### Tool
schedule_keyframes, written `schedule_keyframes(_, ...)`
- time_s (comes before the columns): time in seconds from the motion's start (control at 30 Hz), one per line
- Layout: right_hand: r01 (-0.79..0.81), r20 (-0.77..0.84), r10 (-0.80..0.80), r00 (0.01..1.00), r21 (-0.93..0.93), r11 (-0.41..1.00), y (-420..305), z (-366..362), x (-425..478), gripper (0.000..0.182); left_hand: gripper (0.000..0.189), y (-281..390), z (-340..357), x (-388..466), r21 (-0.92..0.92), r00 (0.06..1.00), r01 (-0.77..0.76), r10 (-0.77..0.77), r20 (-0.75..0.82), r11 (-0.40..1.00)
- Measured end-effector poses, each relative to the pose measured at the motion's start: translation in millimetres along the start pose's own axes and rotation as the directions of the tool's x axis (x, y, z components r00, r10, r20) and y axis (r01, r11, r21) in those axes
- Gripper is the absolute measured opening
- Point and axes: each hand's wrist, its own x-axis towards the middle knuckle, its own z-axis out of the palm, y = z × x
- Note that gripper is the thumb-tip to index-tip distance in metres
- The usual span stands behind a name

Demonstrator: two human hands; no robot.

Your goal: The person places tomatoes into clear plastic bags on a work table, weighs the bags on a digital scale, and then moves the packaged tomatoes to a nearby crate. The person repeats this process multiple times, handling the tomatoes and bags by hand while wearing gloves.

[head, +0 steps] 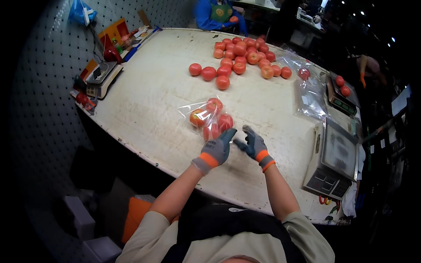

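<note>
Several tomatoes [197, 117] lie inside a clear plastic bag [187, 110] on the table [148, 108] in front of me. My left hand [217, 148], in a grey and dark-blue work glove with an orange cuff, is at the bag's near end. Its fingers stretch forward to the right; whether they pinch the film is hidden. Just right of the bag, my right hand [253, 144] wears a matching glove. Its thumb and fingers are spread, with nothing seen between them.
Loose tomatoes [239, 49] cluster at the far side. To the right are a stack of clear bags [310, 98], a weighing scale [338, 144] and a farther scale [342, 93] bearing two tomatoes. Another scale [104, 77] stands left. Beyond the table, a person [210, 14] holds a tomato.
</note>
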Motion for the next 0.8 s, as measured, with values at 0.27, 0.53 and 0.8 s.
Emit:
schedule_keyframes(0.27, 0.189, -0.077, -0.235, 0.969, -0.385, 0.904, -6.7, -0.1, -32.5, 0.006, 0.063, 7.5, 24.8, -1.1, 0.225, 0.979, -0.136, 0.097, 0.177, 0.965)
schedule_keyframes(0.53, 0.333, -0.293, -0.448, 0.845, -0.367, 0.869, -84.0, -73.3, -73.0, 0.033, 0.029, 5.6, -24.6, 76.8, 0.098, 0.961, -0.27, 0.263, 0.083, 0.958)
schedule_keyframes(0.8, 0.443, -0.648, -0.298, 0.701, 0.068, 0.894, -78.5, -147.8, -162.8, 0.053, 0.023, 136.0, -72.7, 166.5, 0.043, 0.764, -0.497, 0.413, 0.495, 0.867)
